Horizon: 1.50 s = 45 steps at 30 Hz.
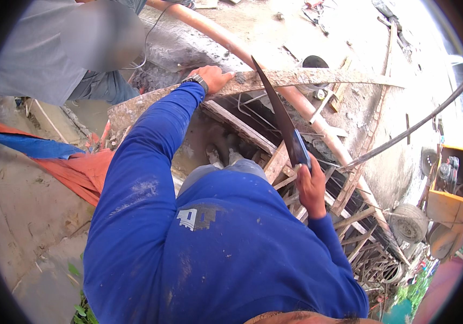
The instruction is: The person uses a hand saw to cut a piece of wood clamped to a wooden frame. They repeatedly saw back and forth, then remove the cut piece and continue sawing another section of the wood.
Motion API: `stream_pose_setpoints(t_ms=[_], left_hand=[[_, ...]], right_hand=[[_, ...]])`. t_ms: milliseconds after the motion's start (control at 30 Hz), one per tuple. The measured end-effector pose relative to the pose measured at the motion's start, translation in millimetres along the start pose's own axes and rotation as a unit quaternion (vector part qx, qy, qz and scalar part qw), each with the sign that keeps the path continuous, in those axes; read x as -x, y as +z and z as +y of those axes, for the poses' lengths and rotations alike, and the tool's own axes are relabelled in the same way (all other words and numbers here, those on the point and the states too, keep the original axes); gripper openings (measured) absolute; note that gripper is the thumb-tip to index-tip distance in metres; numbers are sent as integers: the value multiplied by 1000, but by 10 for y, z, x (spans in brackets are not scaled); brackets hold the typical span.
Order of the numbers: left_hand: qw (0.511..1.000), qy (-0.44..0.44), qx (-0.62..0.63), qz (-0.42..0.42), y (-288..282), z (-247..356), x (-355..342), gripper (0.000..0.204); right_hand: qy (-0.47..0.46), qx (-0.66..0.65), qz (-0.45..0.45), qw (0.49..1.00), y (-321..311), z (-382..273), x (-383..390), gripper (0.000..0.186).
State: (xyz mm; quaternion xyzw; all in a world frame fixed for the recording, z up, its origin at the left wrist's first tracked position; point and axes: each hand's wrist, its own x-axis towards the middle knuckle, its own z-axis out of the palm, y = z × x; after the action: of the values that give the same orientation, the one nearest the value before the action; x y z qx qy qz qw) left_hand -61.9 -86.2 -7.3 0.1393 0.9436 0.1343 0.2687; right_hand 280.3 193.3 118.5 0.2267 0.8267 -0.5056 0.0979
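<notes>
My right hand (311, 186) is closed around the blue handle of a handsaw (281, 112). The dark blade points up and away from me and crosses a long, rough wooden plank (345, 76), its tip reaching past the plank's far edge. Whether the teeth have cut into the wood cannot be made out. Left of the blade, my left hand (213, 79), with a watch at the wrist, grips the plank from above. Its fingertips are partly hidden. Mud-smeared blue sleeves cover both my arms.
Another person in a grey shirt (37, 51) is close by at the upper left. A long pinkish pipe (301, 105) runs diagonally behind the plank. Scrap timber (363, 243) lies at the lower right, near an orange wheeled machine (450, 200). An orange tarp (77, 175) hangs left.
</notes>
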Motion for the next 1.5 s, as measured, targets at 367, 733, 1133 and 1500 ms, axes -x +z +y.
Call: stream_pose_setpoints(t_ms=[367, 733, 1133, 1500], left_hand=[[999, 13, -34, 6, 4, 109, 76, 80], [1000, -2, -5, 14, -47, 124, 222, 79], [1000, -11, -11, 18, -76, 67, 152, 80], [999, -6, -36, 32, -80, 227, 140, 80]], right_hand=[[-304, 91, 117, 941, 935, -85, -2202, 30], [-151, 67, 19, 986, 122, -37, -500, 43], [-216, 69, 23, 974, 183, 92, -771, 40], [-288, 157, 97, 940, 862, -280, -2558, 15]])
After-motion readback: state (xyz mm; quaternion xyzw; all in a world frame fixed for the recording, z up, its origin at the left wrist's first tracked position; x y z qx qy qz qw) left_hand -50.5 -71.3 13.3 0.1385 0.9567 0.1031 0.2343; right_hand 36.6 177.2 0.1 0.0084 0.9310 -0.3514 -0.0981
